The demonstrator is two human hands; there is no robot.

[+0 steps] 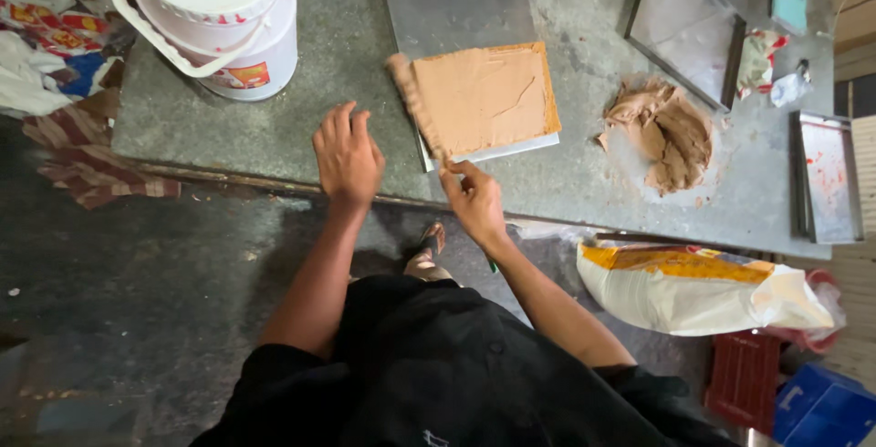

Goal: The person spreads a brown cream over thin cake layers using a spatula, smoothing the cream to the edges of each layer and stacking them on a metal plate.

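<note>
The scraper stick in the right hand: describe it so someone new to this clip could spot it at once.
Start at the grey stone counter and find the metal tray half covered with a flat slab of brown paste. Along that slab's left edge lies the scraper stick, its near end pinched by the right hand. Unlike the loose paste heap farther right, it is long, thin and paste-smeared.

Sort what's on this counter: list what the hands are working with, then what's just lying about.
In use: right hand, scraper stick, brown paste slab, metal sheet; left hand hovering beside.

Lying about: white bucket, paste heap, empty trays, sack.
</note>
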